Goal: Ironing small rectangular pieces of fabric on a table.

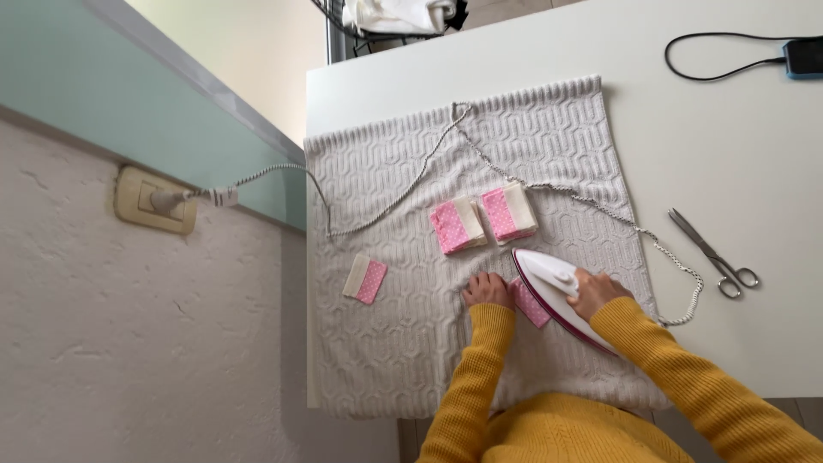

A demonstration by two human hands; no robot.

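Observation:
My right hand (597,291) grips the handle of a white and magenta iron (551,290) that rests on a pink dotted fabric piece (531,305). My left hand (487,290) presses its fingers flat on the left end of that piece. All of this lies on a grey textured towel (386,343) spread over a white table (737,163). Two small stacks of pink and cream fabric pieces (457,226) (507,213) lie just beyond the iron. One single pink and cream piece (365,279) lies apart at the left.
The iron's braided cord (403,184) loops over the towel to a plug in a wall socket (157,201). Scissors (714,255) lie on the table at the right. A phone with a black cable (804,57) sits at the far right corner.

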